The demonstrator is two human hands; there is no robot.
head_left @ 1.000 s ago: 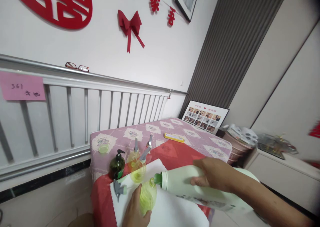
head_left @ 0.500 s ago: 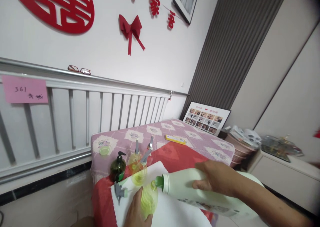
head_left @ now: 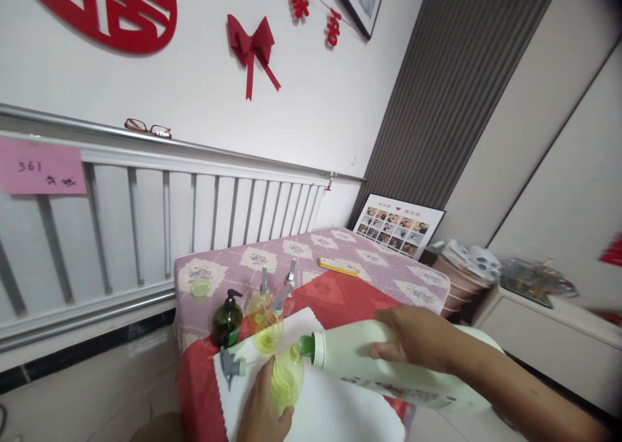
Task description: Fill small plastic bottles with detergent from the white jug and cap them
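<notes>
My left hand (head_left: 266,406) is wrapped round a clear yellow-green spray bottle (head_left: 287,383) with its top off, upright on the white sheet. In my right hand (head_left: 413,338) is a large pale green detergent jug (head_left: 350,351), tilted nearly level. Its green spout (head_left: 306,346) meets the small bottle's neck; whether liquid is flowing I cannot make out. A grey spray trigger head (head_left: 232,366) lies on the sheet left of my left hand. Behind stand several clear spray bottles (head_left: 269,335) with grey heads and a dark green pump bottle (head_left: 227,319).
A white sheet (head_left: 335,406) and red cloth (head_left: 335,299) lie over the flowered tablecloth (head_left: 257,258). A pale green cap (head_left: 201,288) and a yellow case (head_left: 338,266) sit farther back. A white radiator (head_left: 179,209) runs along the wall; a basket (head_left: 454,280) stands at right.
The view has shifted slightly, so things sit a little higher and more to the left. Both hands keep their hold, with the jug's spout still at the bottle's neck.
</notes>
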